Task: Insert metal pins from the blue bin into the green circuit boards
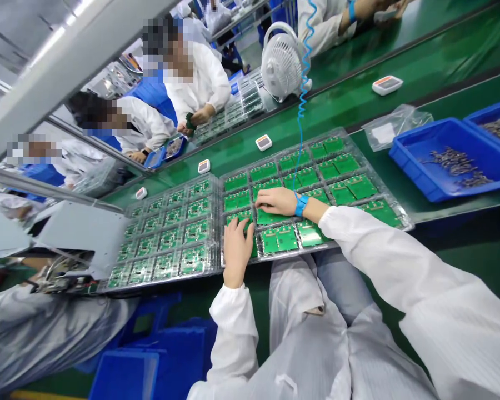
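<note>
My left hand (236,247) lies at the left edge of a clear plastic tray (261,256), its fingers spread over a green circuit board (241,215). My right hand (277,201) is just beyond and to the right, above the same tray. Its fingers are drawn together and bent down toward the boards; whatever they hold, if anything, is hidden. A blue wrist strap (301,205) with a coiled blue cord (303,83) is on my right wrist. Several green boards (279,238) sit in the tray's compartments. A second tray of boards (170,239) adjoins it on the left.
Blue bins (412,150) with small metal parts (454,161) stand at right, beside a plastic bag (394,125). Small white devices (264,143) and a white fan (282,64) line the bench's far side. Co-workers (200,72) sit opposite. A grey machine (81,230) stands left.
</note>
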Motion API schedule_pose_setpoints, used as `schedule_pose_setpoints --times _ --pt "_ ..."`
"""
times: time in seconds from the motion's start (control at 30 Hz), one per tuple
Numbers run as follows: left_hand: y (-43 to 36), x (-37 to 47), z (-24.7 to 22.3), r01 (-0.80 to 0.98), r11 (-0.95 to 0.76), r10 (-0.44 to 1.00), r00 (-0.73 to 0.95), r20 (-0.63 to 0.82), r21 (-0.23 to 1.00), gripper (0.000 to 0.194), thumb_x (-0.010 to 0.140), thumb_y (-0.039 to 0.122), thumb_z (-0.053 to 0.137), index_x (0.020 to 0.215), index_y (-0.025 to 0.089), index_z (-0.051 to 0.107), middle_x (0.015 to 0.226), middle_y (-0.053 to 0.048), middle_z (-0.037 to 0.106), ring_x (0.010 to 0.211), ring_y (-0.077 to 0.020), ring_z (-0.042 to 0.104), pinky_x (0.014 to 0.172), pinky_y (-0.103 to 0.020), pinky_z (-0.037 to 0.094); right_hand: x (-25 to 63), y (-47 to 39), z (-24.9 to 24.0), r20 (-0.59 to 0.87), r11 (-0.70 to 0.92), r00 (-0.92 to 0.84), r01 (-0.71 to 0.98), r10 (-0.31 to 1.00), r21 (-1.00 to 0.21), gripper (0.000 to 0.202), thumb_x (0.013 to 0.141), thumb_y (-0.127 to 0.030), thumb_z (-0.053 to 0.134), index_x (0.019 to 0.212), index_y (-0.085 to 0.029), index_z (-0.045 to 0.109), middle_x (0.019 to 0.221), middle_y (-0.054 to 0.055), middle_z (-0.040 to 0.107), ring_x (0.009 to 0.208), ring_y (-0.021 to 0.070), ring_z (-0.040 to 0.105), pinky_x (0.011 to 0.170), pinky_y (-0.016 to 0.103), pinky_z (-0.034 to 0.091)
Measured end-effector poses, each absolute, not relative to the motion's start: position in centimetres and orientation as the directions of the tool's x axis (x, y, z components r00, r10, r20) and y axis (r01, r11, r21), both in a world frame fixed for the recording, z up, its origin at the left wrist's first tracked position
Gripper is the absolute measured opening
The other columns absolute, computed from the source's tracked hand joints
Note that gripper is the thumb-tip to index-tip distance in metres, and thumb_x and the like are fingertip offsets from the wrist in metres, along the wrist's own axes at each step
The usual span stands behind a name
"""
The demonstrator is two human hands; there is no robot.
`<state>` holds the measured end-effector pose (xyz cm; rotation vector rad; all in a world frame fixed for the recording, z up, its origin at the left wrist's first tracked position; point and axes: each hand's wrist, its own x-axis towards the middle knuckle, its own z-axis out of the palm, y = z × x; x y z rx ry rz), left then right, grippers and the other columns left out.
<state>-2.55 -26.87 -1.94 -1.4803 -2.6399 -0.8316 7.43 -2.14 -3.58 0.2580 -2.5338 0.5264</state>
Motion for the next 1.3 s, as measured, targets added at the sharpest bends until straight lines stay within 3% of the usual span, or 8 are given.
schedule_pose_setpoints --times 0.1,0.23,0.43,0.7,0.83,1.03,1.17,1.3 --pt "-26.9 -2.9 -1.7 0.762 0.353 0.759 -0.573 0.309 0.543 0.026 0.109 0.037 0.064 0.128 0.024 0.076 0.144 -0.017 0.07 0.145 -0.0354 0.064 0.129 -0.06 0.047 7.7 -2.1 -4.5 0.543 0.839 -0.839 -0.27 0.036 -0.473 0.017 0.106 -0.018 0.062 0.115 -0.018 0.077 0.114 0.008 0.076 0.085 0.0172 0.067 0.076 0.029 0.046" --pt "-26.4 -3.2 -1.9 0.645 0.309 0.705 -0.649 0.286 0.699 0.058 0.105 0.033 0.069 0.16 0.024 0.053 0.132 -0.013 0.074 0.114 -0.0237 0.076 0.109 -0.043 0.062 7.4 -2.3 -4.4 0.513 0.788 -0.853 -0.249 0.096 -0.562 0.015 0.105 -0.019 0.064 0.114 -0.018 0.077 0.11 0.007 0.075 0.082 0.0168 0.064 0.075 0.029 0.044" --pt "-26.1 -3.1 -2.5 0.685 0.375 0.686 -0.658 0.31 0.624 0.03 0.107 0.034 0.065 0.132 0.021 0.074 0.128 -0.014 0.077 0.117 -0.0281 0.075 0.105 -0.045 0.062 7.4 -2.5 -4.2 0.496 0.741 -0.858 -0.243 0.137 -0.626 0.014 0.108 -0.023 0.064 0.117 -0.018 0.075 0.114 0.009 0.076 0.091 0.0198 0.067 0.082 0.03 0.046" --pt "-25.1 -2.8 1.1 0.83 0.268 0.664 -0.527 0.531 0.488 0.031 0.115 0.037 0.055 0.127 0.022 0.08 0.133 -0.014 0.078 0.127 -0.0256 0.074 0.111 -0.042 0.061 7.7 -3.0 -3.4 0.513 0.631 -0.821 -0.264 0.25 -0.73 0.014 0.107 -0.023 0.061 0.116 -0.02 0.071 0.105 0.006 0.08 0.089 0.0208 0.07 0.083 0.032 0.049" --pt "-20.8 -3.0 3.8 0.888 0.163 0.767 -0.389 0.511 0.431 0.033 0.115 0.035 0.052 0.13 0.022 0.079 0.129 -0.012 0.081 0.122 -0.0263 0.076 0.11 -0.043 0.062 7.2 -2.6 -2.9 0.488 0.367 -0.743 -0.342 0.458 -0.865 0.013 0.103 -0.032 0.063 0.112 -0.023 0.067 0.103 0.004 0.078 0.093 0.0211 0.074 0.089 0.036 0.059" --pt "-12.6 -3.2 4.9 0.948 0.012 0.856 -0.174 0.487 0.317 0.034 0.113 0.036 0.058 0.136 0.021 0.077 0.139 -0.013 0.078 0.128 -0.028 0.075 0.115 -0.042 0.059 6.5 -0.2 -2.8 0.202 -0.05 -0.562 -0.4 0.802 -0.915 0.022 0.093 -0.038 0.07 0.109 -0.026 0.061 0.094 0.002 0.072 0.088 0.0203 0.074 0.085 0.037 0.066" --pt "-9.5 -3.5 3.3 0.897 -0.155 0.879 -0.066 0.472 0.414 0.045 0.112 0.05 0.06 0.142 0.019 0.074 0.153 -0.017 0.071 0.143 -0.0304 0.068 0.125 -0.047 0.053 6.5 1.0 -3.3 0.108 -0.083 -0.424 -0.407 0.899 -0.909 0.025 0.089 -0.032 0.069 0.111 -0.026 0.06 0.085 -0.001 0.066 0.082 0.0181 0.069 0.082 0.035 0.067" --pt "-8.5 -3.9 0.9 0.759 -0.217 0.843 -0.171 0.51 0.613 0.051 0.112 0.058 0.06 0.148 0.024 0.07 0.163 -0.015 0.063 0.151 -0.0302 0.062 0.121 -0.048 0.058 6.8 1.4 -3.5 0.093 -0.093 -0.399 -0.421 0.912 -0.902 0.029 0.087 -0.04 0.074 0.108 -0.027 0.059 0.09 0.0 0.072 0.089 0.0205 0.072 0.081 0.036 0.067"
